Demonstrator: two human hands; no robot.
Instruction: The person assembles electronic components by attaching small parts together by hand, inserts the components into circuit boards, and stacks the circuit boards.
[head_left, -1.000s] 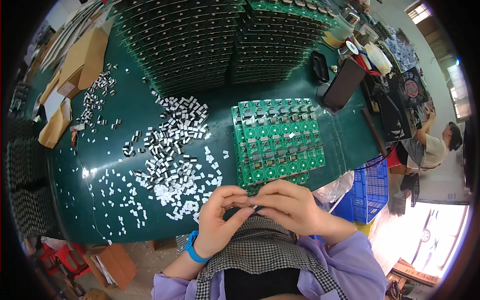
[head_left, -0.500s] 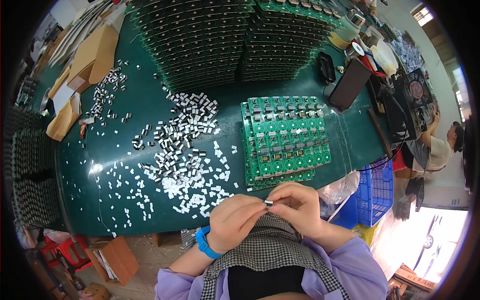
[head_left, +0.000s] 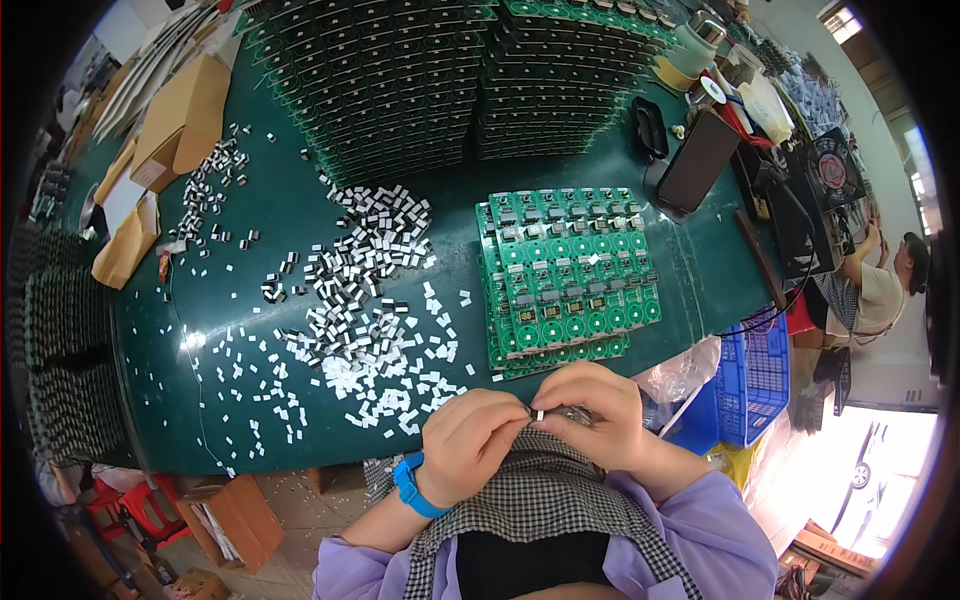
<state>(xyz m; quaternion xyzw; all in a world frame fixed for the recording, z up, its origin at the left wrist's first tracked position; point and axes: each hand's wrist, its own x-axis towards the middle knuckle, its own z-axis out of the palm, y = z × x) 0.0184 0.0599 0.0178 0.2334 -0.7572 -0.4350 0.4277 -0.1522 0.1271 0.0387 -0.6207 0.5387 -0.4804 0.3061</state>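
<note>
small part (head_left: 538, 414) over green table (head_left: 250, 200)

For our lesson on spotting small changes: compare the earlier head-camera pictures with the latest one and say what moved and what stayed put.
Both hands drew back from the table edge toward the body. The left hand and right hand remain pressed together, fingertips pinching a small white component. Nothing was let go. The green circuit board panel and the scattered small parts lie as before.

small white-and-dark component (head_left: 538, 414) pinched between both hands' fingers (head_left: 520, 418) at table edge.
</note>
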